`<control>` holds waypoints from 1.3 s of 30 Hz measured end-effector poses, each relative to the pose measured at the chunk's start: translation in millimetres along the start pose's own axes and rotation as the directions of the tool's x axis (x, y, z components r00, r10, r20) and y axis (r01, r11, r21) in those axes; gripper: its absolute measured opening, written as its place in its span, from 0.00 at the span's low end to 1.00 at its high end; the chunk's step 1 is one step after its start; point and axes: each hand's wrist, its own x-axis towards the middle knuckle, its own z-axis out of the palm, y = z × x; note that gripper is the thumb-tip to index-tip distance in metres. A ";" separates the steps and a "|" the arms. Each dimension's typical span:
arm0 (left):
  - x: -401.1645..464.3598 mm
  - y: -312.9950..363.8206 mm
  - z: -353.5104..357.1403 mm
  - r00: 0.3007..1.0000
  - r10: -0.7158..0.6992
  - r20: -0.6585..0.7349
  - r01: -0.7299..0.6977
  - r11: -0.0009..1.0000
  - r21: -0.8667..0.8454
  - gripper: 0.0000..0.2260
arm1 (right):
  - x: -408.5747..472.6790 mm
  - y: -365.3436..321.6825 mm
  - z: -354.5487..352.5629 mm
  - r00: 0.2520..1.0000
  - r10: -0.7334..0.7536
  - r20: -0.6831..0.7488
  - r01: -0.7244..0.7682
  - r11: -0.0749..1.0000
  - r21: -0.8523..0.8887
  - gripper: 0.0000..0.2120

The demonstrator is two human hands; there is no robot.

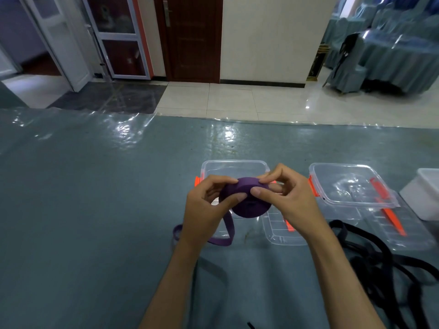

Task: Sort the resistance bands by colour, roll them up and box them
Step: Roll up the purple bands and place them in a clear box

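Observation:
A purple resistance band, mostly wound into a thick roll, is held above the table in front of me. My left hand grips the roll's left side, thumb across its face. My right hand pinches the roll's top right edge between thumb and fingers. The band's loose tail hangs down and loops on the table under my left wrist. Behind the roll stands a clear box with orange clips. Black bands lie tangled at the right.
A second clear box with orange latches sits to the right, with clear lids lying flat in front of both. A white container stands at the far right edge. The table has a grey-green cover under shiny plastic film.

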 end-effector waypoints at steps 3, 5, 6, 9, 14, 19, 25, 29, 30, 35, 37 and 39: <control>4.5 3.3 3.1 0.999 -0.021 0.036 0.023 0.997 -0.067 0.14 | 4.0 -6.7 0.0 0.991 -0.122 -0.057 0.121 0.993 -0.010 0.09; 11.3 6.0 -1.1 0.996 -0.006 0.086 0.011 0.998 -0.054 0.16 | 4.6 -7.6 -1.2 0.986 -0.152 -0.062 0.153 0.988 0.015 0.12; 14.1 8.6 -3.1 0.996 0.020 0.086 -0.018 0.999 -0.028 0.16 | 3.7 -6.4 -2.0 0.989 -0.143 -0.045 0.145 0.988 0.044 0.12; 15.9 19.1 -1.8 0.996 0.084 0.020 -0.084 0.996 0.018 0.14 | 0.7 -6.0 -2.2 0.996 -0.088 0.002 0.087 0.990 0.109 0.10; 18.4 21.9 -1.0 0.993 0.070 0.098 -0.081 0.991 0.110 0.15 | 6.7 -12.4 -1.8 0.980 -0.162 -0.118 0.159 0.987 -0.038 0.10; 18.5 19.1 -14.9 0.984 0.101 0.149 -0.132 0.967 0.216 0.17 | 4.2 -7.1 0.1 0.987 -0.143 -0.067 0.142 0.989 -0.028 0.08; 17.9 17.5 -15.5 0.978 0.085 0.189 -0.139 0.946 0.293 0.12 | 3.7 -2.7 -4.9 0.996 -0.068 0.060 0.071 0.996 -0.057 0.10; 15.9 15.6 -14.1 0.977 -0.046 0.208 0.026 0.995 0.095 0.17 | 1.1 -5.7 -0.2 0.987 -0.161 -0.021 0.159 0.986 -0.052 0.13; 15.3 16.8 -14.9 0.973 -0.065 0.223 0.058 0.998 0.037 0.19 | -0.1 -4.8 0.2 0.987 -0.161 -0.029 0.159 0.986 -0.039 0.12; 14.3 20.0 -12.7 0.991 0.020 0.133 -0.029 0.997 0.073 0.18 | 2.5 -3.9 -0.3 0.996 -0.083 0.019 0.083 0.996 -0.035 0.12; 12.5 19.3 -8.1 0.996 0.016 0.085 -0.020 0.998 0.056 0.16 | 3.3 -5.0 0.3 0.993 -0.116 -0.008 0.115 0.993 -0.040 0.11; 11.8 20.1 -6.3 0.998 -0.011 0.068 0.011 1.000 -0.004 0.15 | 1.8 -8.0 2.8 0.986 -0.157 -0.058 0.155 0.987 -0.042 0.08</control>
